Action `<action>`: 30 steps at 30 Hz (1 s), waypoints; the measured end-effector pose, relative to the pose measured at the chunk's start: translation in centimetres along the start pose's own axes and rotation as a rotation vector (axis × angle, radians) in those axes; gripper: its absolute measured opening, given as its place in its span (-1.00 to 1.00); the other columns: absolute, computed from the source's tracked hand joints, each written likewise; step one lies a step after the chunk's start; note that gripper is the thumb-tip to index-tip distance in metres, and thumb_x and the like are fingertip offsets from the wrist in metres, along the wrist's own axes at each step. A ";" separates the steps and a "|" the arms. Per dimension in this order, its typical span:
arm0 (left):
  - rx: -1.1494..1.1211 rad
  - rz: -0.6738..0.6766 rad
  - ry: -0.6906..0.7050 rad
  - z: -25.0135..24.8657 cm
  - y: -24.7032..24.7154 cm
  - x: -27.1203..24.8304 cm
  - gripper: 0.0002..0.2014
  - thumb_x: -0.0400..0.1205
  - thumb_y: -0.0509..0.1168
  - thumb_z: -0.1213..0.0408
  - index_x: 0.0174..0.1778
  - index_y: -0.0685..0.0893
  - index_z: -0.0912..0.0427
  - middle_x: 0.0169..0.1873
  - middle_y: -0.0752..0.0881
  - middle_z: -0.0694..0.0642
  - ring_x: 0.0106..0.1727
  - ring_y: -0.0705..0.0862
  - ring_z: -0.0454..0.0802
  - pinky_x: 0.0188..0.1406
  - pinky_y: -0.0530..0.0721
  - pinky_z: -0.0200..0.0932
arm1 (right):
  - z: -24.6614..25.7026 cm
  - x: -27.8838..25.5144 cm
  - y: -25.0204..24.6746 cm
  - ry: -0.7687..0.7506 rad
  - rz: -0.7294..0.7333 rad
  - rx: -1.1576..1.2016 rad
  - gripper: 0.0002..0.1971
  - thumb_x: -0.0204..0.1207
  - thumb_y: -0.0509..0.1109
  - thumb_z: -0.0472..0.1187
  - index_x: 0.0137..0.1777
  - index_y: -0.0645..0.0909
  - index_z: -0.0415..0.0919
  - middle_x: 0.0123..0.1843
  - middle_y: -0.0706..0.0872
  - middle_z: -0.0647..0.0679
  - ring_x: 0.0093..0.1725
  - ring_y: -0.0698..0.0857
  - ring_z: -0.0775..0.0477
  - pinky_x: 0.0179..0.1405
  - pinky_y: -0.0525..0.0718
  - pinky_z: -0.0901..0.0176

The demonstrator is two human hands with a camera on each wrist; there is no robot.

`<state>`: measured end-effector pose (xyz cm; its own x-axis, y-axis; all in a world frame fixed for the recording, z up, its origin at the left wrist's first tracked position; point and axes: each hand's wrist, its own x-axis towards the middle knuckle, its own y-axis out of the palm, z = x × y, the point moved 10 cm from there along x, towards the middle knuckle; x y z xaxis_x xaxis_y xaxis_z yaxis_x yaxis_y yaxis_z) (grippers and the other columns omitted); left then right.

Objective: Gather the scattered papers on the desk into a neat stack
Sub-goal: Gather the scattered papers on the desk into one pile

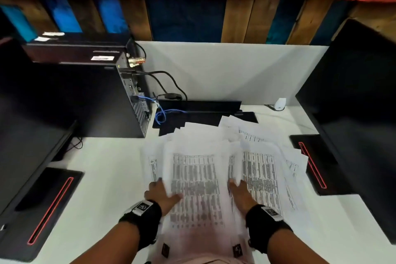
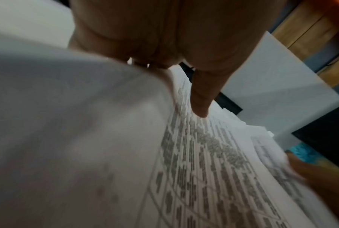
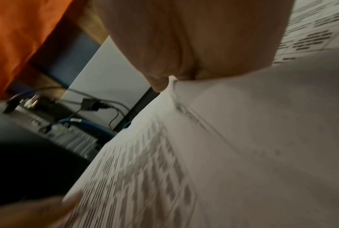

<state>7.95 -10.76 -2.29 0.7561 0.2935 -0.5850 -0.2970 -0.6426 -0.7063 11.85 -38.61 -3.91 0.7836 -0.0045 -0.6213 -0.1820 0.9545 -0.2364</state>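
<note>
My left hand [image 1: 159, 194] and right hand [image 1: 240, 193] pinch a curling printed sheet [image 1: 197, 180]. Thin white papers [image 1: 263, 169] fan across the smooth desk [image 1: 102, 169].

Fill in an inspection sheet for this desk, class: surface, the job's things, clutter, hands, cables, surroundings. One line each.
Surface: white desk, bare at its left part.
Job's things: printed papers, fanned and overlapping, not yet squared; some lie on the black keyboard.
Clutter: small white device near the back edge.
Hands: left hand grips the left edge of the middle sheets, thumb on top; right hand grips the right edge.
Cables: blue cable coiled beside the computer tower; black cables at its rear.
Surroundings: dark monitors both sides, white partition behind.
</note>
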 end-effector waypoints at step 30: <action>-0.577 -0.066 -0.184 3.1 -2.6 3.7 -0.48 0.71 0.00 0.04 0.42 0.40 0.40 0.37 0.53 0.47 0.30 0.60 0.36 0.28 0.59 0.06 | 2.2 1.3 -1.3 -0.135 -0.062 -0.287 -0.54 0.57 0.16 -0.48 0.47 0.40 -0.23 0.34 0.62 -0.21 0.29 0.58 -0.17 0.25 0.48 0.15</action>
<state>9.71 -5.86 -3.86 0.6334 0.4303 -0.6432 0.1501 -0.8837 -0.4433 14.44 -39.23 -2.78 0.8666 -0.0020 -0.4990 -0.2765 0.8305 -0.4835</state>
